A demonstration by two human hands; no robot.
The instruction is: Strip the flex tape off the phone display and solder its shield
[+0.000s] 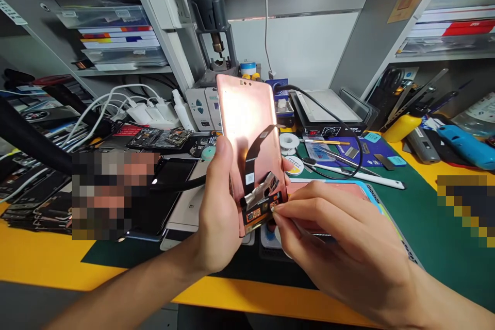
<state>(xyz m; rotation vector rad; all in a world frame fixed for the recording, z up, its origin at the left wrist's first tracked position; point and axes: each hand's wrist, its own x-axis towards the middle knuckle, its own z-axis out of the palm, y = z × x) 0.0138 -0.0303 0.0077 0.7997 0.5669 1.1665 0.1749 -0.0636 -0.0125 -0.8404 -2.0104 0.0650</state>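
My left hand (220, 206) is closed around a copper-coloured phone display panel (251, 113), its shiny back facing me and its top tilted away. A dark ribbon cable (251, 165) curves across that back, and a crumpled silvery strip (263, 191) hangs loose over the lower part. Below the strip lies a black flex board (263, 209) with orange-edged patches. My right hand (328, 232) is at the board's right end, thumb and forefinger pinched together at its edge. Whatever sits between those fingertips is too small and covered to make out.
A silver phone (187, 206) and a dark one (160, 196) lie to the left, beside stacked phone parts (42, 206). Behind stand a soldering station (201, 108) and a hot plate (328, 113). A white-handled tool (371, 178) and a blue-rimmed tray (371, 193) lie to the right.
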